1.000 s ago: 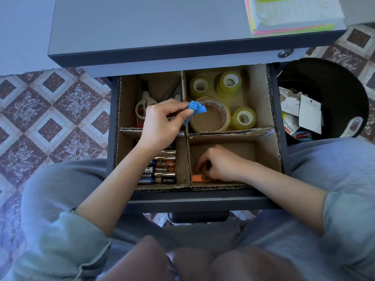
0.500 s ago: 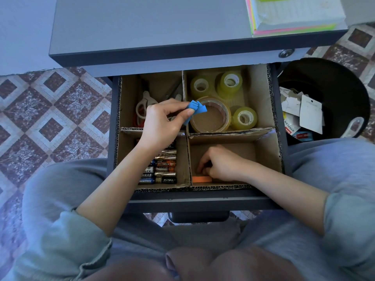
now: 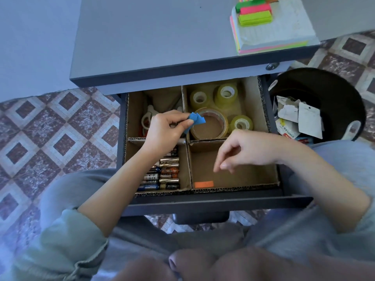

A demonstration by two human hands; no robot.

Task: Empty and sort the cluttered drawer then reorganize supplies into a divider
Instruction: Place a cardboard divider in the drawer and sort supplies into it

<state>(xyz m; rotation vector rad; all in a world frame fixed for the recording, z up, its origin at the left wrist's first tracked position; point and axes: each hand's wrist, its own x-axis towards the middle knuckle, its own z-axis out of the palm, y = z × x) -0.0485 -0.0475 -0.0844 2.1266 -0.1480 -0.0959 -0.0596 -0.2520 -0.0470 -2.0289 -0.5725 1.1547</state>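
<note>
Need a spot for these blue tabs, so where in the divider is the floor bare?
The near right compartment: bare cardboard from the orange strip in its near left corner to the right wall, under the hovering right hand. Crowded: tape rolls far right, batteries near left, scissors far left.

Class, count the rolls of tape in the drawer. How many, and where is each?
4, all in the far right compartment: back-left small roll, back-right small roll, large roll at the front left, front-right small roll. Others might hide beneath them.
</note>
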